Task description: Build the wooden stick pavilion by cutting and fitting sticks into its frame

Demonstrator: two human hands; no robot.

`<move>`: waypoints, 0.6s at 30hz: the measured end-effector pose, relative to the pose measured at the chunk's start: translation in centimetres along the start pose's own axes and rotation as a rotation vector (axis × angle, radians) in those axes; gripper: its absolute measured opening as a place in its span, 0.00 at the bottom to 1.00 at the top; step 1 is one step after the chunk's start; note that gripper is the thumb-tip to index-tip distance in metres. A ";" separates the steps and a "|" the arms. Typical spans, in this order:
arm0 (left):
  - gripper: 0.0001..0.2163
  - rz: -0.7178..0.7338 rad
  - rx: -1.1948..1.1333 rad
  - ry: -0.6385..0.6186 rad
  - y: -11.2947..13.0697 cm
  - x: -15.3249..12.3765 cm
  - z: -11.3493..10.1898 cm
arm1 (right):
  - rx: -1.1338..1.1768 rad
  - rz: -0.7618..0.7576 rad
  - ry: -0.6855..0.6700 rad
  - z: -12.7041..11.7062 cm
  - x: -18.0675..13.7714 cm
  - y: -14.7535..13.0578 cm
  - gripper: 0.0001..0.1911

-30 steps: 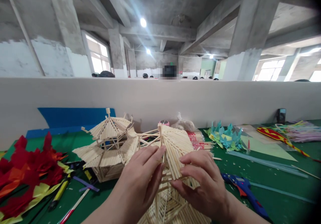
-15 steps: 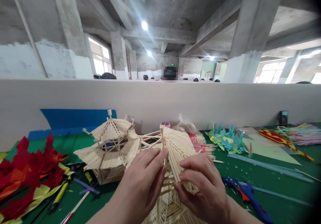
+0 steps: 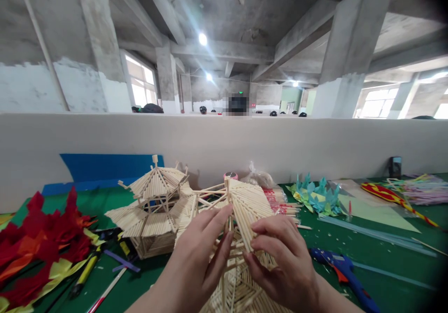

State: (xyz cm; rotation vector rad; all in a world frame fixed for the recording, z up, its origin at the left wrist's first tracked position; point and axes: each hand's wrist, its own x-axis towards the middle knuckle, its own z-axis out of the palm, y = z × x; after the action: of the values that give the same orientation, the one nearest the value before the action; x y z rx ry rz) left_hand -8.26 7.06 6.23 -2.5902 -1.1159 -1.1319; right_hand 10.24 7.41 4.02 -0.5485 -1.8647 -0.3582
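A pavilion model (image 3: 250, 196) built of thin wooden sticks stands in front of me, its roof partly covered with a fan of sticks. My right hand (image 3: 289, 257) pinches the lower ends of the roof sticks between thumb and fingers. On the other side, my left hand (image 3: 198, 245) has its fingers stretched along the bare roof frame, thumb and index finger apart. Its index fingertip is close to the left edge of the stick panel; whether it touches is unclear. Below the hands lies a stick-patterned base (image 3: 241, 285). A two-tiered stick pavilion (image 3: 157, 201) adjoins at the left.
A blue glue gun (image 3: 345, 271) lies right of my right hand. Clear glue sticks (image 3: 374, 236) and a blue-green paper craft (image 3: 317, 196) are behind it. Red fabric flowers (image 3: 52, 233) spread at the left. A white partition (image 3: 224, 138) rises behind the green tabletop (image 3: 301, 285).
My left index finger and thumb have parted a little, and the fingertip has drawn slightly down from the roof frame. My right hand keeps its pinch on the sticks.
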 end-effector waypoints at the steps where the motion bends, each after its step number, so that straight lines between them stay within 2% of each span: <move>1: 0.19 -0.033 -0.015 0.012 0.1 0.1 -0.1 | -0.002 0.002 -0.002 0.0 0.0 0.0 0.08; 5: 0.17 -0.150 -0.146 0.025 0.6 0.7 -0.5 | -0.008 0.004 -0.003 -0.1 0.0 -0.1 0.08; 9: 0.15 -0.177 -0.242 0.029 1.1 1.4 -0.8 | -0.026 0.013 -0.008 -0.2 -0.1 -0.1 0.08; 18: 0.16 -0.214 -0.280 0.033 1.4 1.8 -0.7 | -0.069 0.040 -0.012 -0.4 -0.3 -0.1 0.06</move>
State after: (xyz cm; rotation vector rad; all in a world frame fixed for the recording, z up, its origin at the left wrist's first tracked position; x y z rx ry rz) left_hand -6.91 6.84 8.22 -2.6894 -1.3420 -1.4681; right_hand 10.63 7.05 3.86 -0.6353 -1.8556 -0.3948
